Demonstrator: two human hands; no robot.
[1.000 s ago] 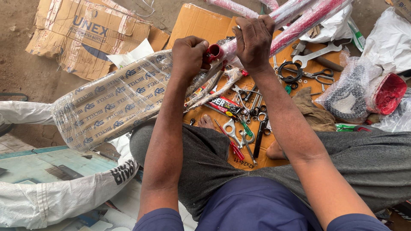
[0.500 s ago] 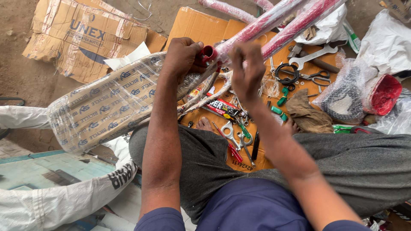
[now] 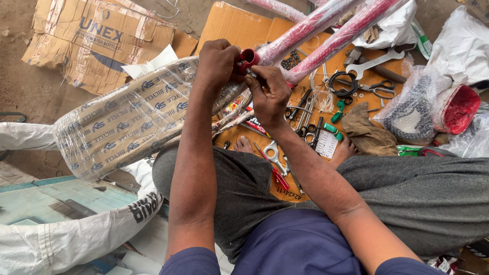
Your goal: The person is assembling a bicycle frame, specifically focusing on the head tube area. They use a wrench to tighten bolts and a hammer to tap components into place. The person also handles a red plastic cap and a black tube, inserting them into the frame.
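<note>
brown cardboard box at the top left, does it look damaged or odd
Yes. The brown cardboard box lies crushed and flattened on the dirt ground, its flaps creased and torn at the edges. Hand tools lie scattered loose over the orange cardboard sheet, among them a silver spanner and black-handled scissors.

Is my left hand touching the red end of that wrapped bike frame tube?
Touching. The head view shows the left hand closed around the red tube end, fingers overlapping it with no gap, while the right hand pinches just beside it.
</note>
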